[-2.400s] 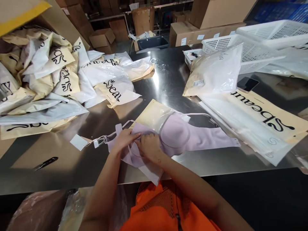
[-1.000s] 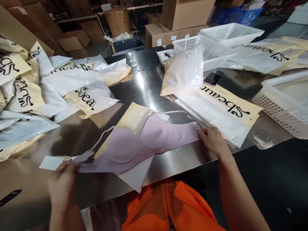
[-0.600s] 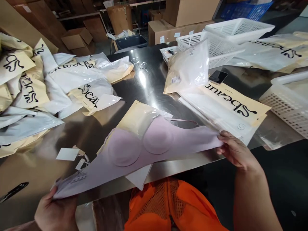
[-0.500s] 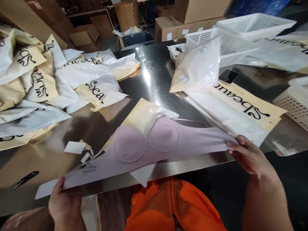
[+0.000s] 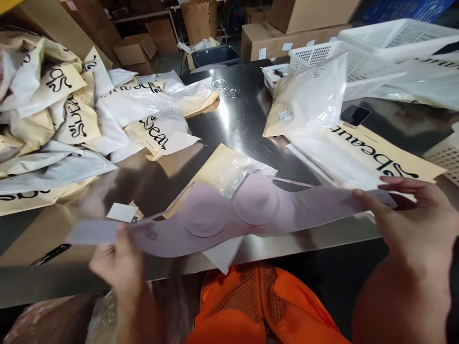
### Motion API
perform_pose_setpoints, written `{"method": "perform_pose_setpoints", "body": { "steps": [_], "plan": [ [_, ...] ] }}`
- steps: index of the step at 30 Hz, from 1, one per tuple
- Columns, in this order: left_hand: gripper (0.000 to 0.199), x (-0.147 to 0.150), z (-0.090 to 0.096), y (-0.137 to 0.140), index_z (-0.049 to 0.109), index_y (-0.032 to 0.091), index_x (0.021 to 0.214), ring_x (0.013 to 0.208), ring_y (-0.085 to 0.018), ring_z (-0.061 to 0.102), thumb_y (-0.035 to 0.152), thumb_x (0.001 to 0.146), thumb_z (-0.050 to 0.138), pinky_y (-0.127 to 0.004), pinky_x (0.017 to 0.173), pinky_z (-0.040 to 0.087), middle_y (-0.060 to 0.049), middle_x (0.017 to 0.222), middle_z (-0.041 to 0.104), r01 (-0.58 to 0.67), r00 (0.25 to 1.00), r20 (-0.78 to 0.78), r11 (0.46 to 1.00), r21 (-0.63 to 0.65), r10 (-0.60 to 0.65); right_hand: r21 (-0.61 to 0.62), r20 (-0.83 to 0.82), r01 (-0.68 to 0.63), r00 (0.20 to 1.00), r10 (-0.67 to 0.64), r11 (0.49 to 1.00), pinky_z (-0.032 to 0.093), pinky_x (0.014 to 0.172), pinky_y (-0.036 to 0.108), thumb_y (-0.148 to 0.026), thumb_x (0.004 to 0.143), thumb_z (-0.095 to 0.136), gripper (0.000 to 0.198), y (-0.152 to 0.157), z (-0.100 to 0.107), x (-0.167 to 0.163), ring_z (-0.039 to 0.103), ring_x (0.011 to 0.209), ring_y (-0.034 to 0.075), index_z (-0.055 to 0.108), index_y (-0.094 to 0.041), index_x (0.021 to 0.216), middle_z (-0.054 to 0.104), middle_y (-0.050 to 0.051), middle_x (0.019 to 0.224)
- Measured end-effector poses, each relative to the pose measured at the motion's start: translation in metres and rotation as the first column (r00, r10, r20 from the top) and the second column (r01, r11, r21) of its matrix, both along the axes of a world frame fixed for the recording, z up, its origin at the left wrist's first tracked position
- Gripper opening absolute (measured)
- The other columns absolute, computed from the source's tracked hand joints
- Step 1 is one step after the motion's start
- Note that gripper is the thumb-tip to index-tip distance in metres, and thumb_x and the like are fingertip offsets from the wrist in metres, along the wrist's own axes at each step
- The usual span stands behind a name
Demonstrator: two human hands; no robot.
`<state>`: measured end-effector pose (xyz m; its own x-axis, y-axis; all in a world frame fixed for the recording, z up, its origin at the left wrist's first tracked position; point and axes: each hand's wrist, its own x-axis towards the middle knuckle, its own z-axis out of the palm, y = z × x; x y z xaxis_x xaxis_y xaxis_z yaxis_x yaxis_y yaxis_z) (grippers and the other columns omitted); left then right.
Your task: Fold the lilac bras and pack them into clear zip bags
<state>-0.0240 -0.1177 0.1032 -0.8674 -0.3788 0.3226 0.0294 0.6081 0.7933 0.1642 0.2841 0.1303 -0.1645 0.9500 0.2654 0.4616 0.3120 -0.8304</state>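
A lilac bra [image 5: 204, 215] is stretched sideways above the near edge of the metal table, its cups facing up. My left hand [image 5: 122, 263] pinches the left band, with the band's end sticking out beyond the thumb. Between thumb and fingers of my right hand [image 5: 412, 215] is the right band, close to its end. Behind the left band lies a white tag [image 5: 122, 212]. Partly under the cups is a cream and clear plastic bag [image 5: 225, 167], and a white corner pokes out below them.
Printed plastic bags [image 5: 143, 105] are heaped at the left. A filled bag [image 5: 304, 100], a phone [image 5: 355, 115] and white baskets [image 5: 373, 71] are at the right. A black pen [image 5: 50, 255] lies front left; cardboard boxes [image 5: 265, 43] stand behind the table.
Both hands have risen, bringing the band ends up and bending the bra into a sagging curve. My right hand has turned and moved outward; the view has shifted slightly.
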Motion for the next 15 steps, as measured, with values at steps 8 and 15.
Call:
{"method": "perform_pose_setpoints", "body": {
  "steps": [8, 15],
  "plan": [
    [0.037, 0.013, 0.016, 0.091, 0.056, 0.022, 0.083, 0.059, -0.017, 0.054, 0.052, 0.091, 0.036, -0.029, 0.058, 0.039, -0.001, 0.065, 0.058, 0.820, 0.564, 0.290, 0.567, -0.081, -0.773, 0.177, -0.123, -0.514, 0.835, 0.537, 0.840, 0.051, 0.065, 0.029, -0.032, 0.069, 0.081, 0.058, -0.065, 0.042, -0.054, 0.062, 0.083, 0.016, 0.052, -0.024, 0.119, 0.059, 0.002, 0.097],
    [0.051, 0.015, -0.018, 0.011, 0.057, 0.022, 0.078, 0.058, -0.017, 0.057, 0.052, 0.096, 0.019, -0.030, 0.060, 0.043, -0.002, 0.062, 0.059, 0.520, 0.821, 0.318, 0.851, -0.072, -0.475, -0.069, -0.122, -0.944, 0.330, 0.936, 0.323, 0.060, 0.078, 0.031, -0.034, 0.089, 0.064, 0.050, -0.119, 0.041, -0.093, 0.064, 0.098, 0.017, 0.041, -0.027, 0.134, 0.057, 0.006, 0.118]
  ]
}}
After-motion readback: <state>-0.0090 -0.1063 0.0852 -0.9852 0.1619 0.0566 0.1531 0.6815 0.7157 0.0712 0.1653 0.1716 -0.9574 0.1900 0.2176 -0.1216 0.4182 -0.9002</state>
